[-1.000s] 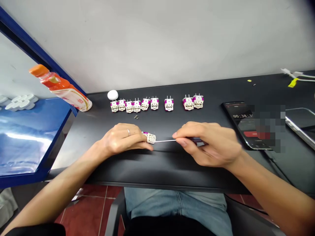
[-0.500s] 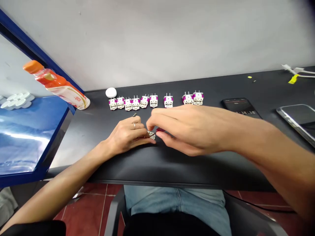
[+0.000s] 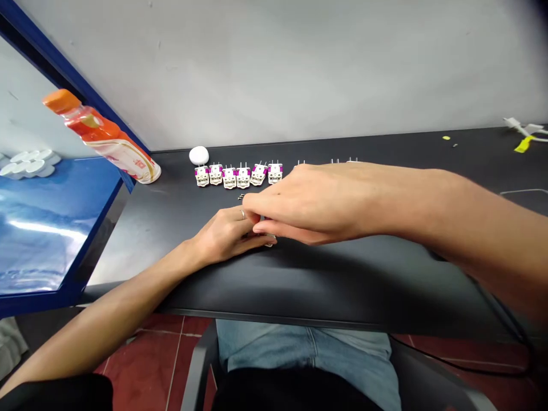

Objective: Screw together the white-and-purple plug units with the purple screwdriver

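Note:
My left hand (image 3: 223,233), with a ring on one finger, is closed on a small white plug part (image 3: 270,243) and steadies it on the dark table. Only an edge of that part shows past the thumb. Over it leans my right hand (image 3: 317,205), fingers pinched together and overlapping the left fingertips. A small screwdriver with a dark red handle, seen half a second ago, is now hidden by the right fingers. A few tiny screws (image 3: 241,197) lie just beyond my hands.
White and purple plugs (image 3: 243,178) stand in a row behind, pins up, some covered by my right arm. A white rounded object (image 3: 199,155) and an orange-capped bottle (image 3: 111,142) are at the left. White cables with a yellow tag (image 3: 523,144) lie far right.
My right hand has moved left and slightly up, onto the left fingers, covering the screwdriver and most of the plug part. Its forearm now hides the phones and the plugs on the right.

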`<state>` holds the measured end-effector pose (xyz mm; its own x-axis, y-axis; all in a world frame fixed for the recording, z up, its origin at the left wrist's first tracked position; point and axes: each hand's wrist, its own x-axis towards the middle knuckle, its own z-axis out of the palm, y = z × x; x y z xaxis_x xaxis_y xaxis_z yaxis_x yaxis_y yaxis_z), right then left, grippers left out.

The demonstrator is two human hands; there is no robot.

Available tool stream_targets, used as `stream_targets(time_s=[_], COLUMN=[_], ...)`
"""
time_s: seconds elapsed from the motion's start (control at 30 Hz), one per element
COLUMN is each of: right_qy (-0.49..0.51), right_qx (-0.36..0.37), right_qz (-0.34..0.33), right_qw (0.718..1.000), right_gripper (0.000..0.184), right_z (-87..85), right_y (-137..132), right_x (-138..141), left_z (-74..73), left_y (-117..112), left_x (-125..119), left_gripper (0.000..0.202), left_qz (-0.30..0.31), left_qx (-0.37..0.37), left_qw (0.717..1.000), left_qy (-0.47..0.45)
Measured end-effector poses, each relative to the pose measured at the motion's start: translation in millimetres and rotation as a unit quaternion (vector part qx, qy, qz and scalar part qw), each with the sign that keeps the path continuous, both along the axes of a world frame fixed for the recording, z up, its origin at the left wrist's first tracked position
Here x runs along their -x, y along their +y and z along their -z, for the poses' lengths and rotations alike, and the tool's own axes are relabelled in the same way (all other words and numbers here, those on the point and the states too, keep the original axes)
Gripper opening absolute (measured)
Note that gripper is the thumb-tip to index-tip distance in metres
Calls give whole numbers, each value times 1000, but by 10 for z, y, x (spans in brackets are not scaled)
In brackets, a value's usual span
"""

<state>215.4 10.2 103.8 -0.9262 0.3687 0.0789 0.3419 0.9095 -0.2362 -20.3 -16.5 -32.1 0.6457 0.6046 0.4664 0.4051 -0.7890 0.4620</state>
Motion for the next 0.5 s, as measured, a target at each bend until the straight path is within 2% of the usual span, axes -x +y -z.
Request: stream_targets(time_s=[0.2,0.33,0.4,0.5], right_qy=[-34,-37,-32,-42], right_qx=[-26,-12,-8,16], right_qz=[8,-10,-21,-20], right_qw=[999,999,999,999], right_gripper=[27,24,25,23], right_z=[-15,-12,-31,-72], right_y=[-19,-3,-31,-126], right_x=[33,37,39,65], left_z=[-35,-63,-83,-135], left_y=[-16,16,23,19], left_x=[42,54,60,91], left_gripper=[18,21,23,28], left_qz=[5,47,57,31], left_qx=[4,1,42,121], left_qw=[1000,999,997,991], left_qy=[18,12,25,52])
